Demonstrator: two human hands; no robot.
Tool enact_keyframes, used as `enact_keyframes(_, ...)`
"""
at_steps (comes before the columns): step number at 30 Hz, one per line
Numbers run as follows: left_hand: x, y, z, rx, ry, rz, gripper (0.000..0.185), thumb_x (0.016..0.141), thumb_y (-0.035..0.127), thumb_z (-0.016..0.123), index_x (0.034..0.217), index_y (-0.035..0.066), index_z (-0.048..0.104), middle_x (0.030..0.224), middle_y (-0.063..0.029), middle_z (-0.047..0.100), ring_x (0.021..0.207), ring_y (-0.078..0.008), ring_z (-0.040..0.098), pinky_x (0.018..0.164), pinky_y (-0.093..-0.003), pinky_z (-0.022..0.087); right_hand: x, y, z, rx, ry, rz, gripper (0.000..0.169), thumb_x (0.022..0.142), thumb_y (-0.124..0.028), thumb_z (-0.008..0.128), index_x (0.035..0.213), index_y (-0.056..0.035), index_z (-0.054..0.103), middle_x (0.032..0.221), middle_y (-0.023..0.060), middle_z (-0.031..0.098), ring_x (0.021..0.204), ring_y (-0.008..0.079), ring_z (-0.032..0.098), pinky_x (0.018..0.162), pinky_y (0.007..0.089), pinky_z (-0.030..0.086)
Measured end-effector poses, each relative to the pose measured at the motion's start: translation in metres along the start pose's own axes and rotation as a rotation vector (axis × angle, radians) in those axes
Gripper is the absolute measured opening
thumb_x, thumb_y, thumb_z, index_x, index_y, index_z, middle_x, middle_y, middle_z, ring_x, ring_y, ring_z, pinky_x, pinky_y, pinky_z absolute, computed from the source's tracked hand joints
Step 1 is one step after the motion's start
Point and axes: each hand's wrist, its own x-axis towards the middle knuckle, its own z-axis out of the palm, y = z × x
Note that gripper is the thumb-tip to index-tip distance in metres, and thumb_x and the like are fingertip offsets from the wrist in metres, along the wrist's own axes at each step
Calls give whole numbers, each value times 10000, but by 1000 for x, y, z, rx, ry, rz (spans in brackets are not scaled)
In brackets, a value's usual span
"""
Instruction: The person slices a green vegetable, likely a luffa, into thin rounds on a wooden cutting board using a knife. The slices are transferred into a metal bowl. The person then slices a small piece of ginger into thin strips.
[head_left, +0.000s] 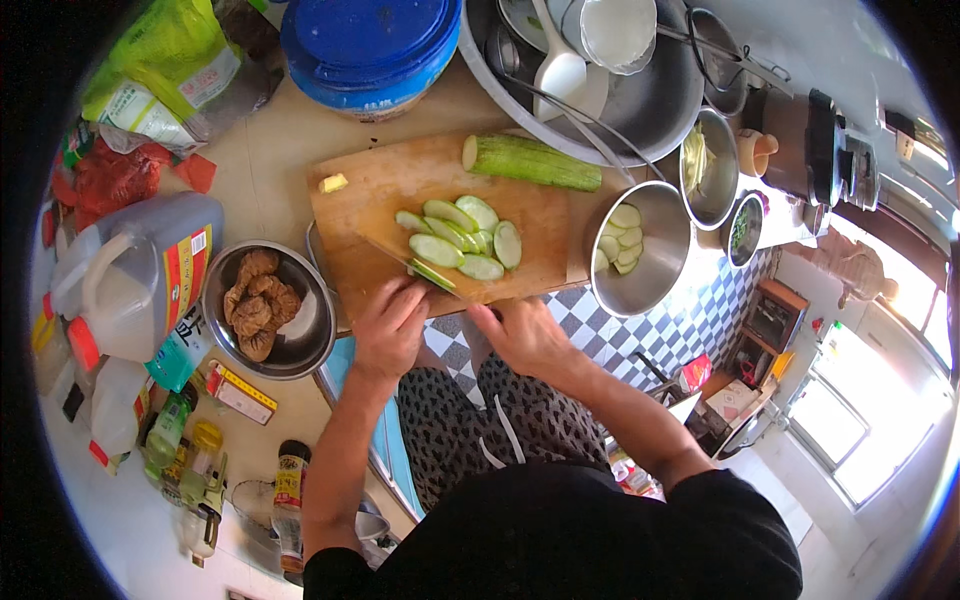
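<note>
My right hand (525, 337) grips a kitchen knife (394, 255), its blade slanting across the near edge of a wooden cutting board (345, 225). The hand covers most of the handle. With bent fingers, my left hand (391, 326) holds pale green squash slices (433, 276) against the board, right beside the blade; my fingers hide part of them. Beyond the knife lies a loose pile of oval squash slices (436, 250). An uncut length of green squash (532, 163) rests along the board's far right edge. At the far left corner sits a small yellow piece (333, 183), perhaps ginger.
Left of the board stands a steel bowl (319, 330) of brown, wrinkled food, beside a large plastic jug (139, 262). A steel bowl (660, 262) with round slices adjoins the right edge. Behind are a blue-lidded tub (371, 45) and a large metal basin (664, 112) holding utensils.
</note>
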Motion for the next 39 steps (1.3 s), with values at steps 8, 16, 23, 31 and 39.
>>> enact_keyframes(8,-8,-1,0,16,15,14,234,751,-8,775,984,-23,797,1099,-80,752,1004,-291,717,832,-384,620,12,-3,2,254,162,-12,428,1110,-364,569,1002,27,706,787,256,698,800,507,686,698,552,545)
enact_keyframes(16,-6,-4,4,31,33,24,185,784,12,766,960,-39,790,1081,-86,744,994,-271,719,833,-385,621,-30,-20,-49,4,-122,196,606,1090,-467,585,776,36,711,688,287,673,684,513,688,634,567,561)
enact_keyframes(23,-14,-3,1,10,5,7,175,787,7,765,956,-41,771,1091,-98,752,1014,-271,727,850,-395,620,-7,23,11,17,9,-19,557,1069,-434,644,776,34,721,694,290,673,691,518,682,634,569,565)
enact_keyframes(31,-14,6,4,90,31,30,256,794,10,741,1042,-33,789,1159,-103,753,1082,-307,710,895,-405,612,19,1,40,294,235,-85,405,1086,-376,596,990,-4,725,902,284,721,885,496,702,746,568,558)
enact_keyframes(39,9,14,31,30,125,-152,174,901,-78,748,1059,-8,765,1162,-142,729,1036,-341,703,889,-416,581,-48,21,1,273,247,160,541,1092,-472,579,893,16,699,655,210,642,587,417,645,597,476,535)
